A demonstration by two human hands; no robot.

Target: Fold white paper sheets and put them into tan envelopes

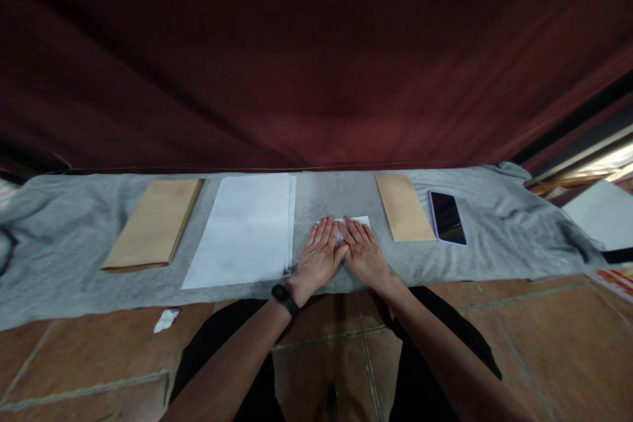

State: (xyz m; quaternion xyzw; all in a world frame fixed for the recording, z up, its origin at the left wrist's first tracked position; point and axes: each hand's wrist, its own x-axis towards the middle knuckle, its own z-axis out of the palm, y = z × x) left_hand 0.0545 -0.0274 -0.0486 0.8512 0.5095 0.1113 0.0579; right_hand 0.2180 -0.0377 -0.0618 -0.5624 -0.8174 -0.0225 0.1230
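Under left hand (pixel 319 250) and right hand (pixel 364 252) lies paper (pixel 359 219).

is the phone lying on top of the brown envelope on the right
No, the phone lies on the grey cloth beside the right-hand brown envelope, not on it.

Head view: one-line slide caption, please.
The left hand and right hand press flat on a small white paper on grey cloth, between sheet stack and brown envelope.

Our left hand (pixel 319 252) and right hand (pixel 364 252) hide most of the small white paper (pixel 359 219); only its far edge shows. The grey cloth (pixel 49 244) runs off the left edge.
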